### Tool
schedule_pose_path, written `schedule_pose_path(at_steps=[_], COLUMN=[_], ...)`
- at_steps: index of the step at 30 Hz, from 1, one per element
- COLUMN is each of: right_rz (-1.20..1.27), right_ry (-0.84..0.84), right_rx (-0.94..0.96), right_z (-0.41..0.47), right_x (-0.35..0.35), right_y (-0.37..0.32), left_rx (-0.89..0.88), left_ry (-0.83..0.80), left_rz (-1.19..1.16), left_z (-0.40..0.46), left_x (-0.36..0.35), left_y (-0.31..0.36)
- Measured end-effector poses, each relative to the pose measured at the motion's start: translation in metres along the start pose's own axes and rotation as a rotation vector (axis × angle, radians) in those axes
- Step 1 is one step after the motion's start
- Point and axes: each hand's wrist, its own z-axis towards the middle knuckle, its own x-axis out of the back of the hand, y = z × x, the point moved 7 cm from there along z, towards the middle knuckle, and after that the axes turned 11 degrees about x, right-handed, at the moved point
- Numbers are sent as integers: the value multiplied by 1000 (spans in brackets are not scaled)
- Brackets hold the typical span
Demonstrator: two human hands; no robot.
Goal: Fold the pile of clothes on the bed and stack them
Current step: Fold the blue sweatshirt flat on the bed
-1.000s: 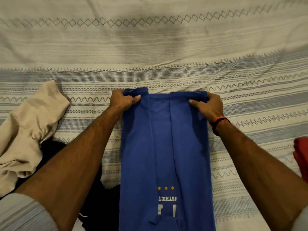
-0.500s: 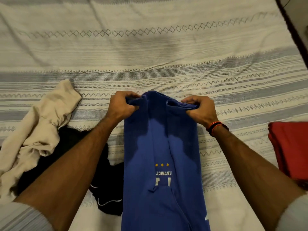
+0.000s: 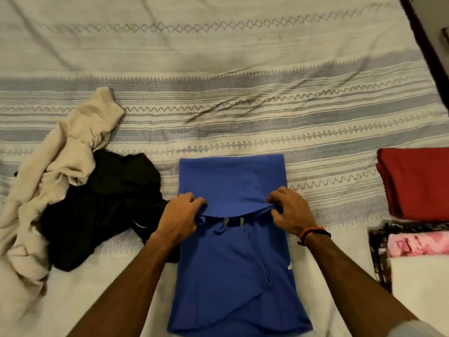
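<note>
Blue cotton garment is laid flat near the middle of the near edge of the bed, on the cream bedspread woven with grey-blue stripes and zigzag bands. Its far part is doubled over toward the near edge, so that a folded upper layer lies over the lower one, with a strip of white print just visible below the loose hem of that layer. The hem is pinched at its left end by the left hand, whose fingers are curled over the cloth with the fabric caught between them and the thumb. The right end of the same hem is gripped by the right hand, whose fingers are bent round the edge of the cloth; an orange and black band is worn on that wrist. Both hands are held just above the lower layer, and the fold itself lies beyond the fingertips, toward the far edge.

Toward the left edge of the bed a crumpled beige garment is heaped partly over a rumpled black garment, which touches the left side of the blue one. Near the right edge a folded dark red garment is seen, well apart from the blue one, and nearer the near right corner a folded pink patterned cloth lies against a black and white patterned cloth
</note>
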Motion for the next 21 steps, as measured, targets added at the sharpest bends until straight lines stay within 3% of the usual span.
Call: schedule_pose_path(at_steps=[3, 5, 10, 12, 14, 16, 18, 21], right_rz=[27, -24, -262, -255, -228, -220, -235, -254], right_ry=[127, 124, -275, -239, -118, -9, 40, 23], right_rx=[26, 78, 98, 81, 84, 95, 93, 94], right_z=[-8, -10, -18, -19, -12, 2, 20, 45], right_x=[9, 11, -22, -21, -14, -8, -9, -24], right_y=[-2, -6, -4, -8, -18, -28, -36, -36], left_rx=[-42, -45, -20, -4, 42, 48, 26, 23], left_ry=[184, 207, -212, -243, -167, 31, 209, 265], left_rz=[-39, -10, 180, 100, -87, -204, -203, -130], left_z=[-6, -8, -12, -12, -8, 1, 14, 40], left_x=[9, 13, -9, -5, 4, 14, 19, 11], left_y=[2, 2, 6, 7, 8, 11, 17, 27])
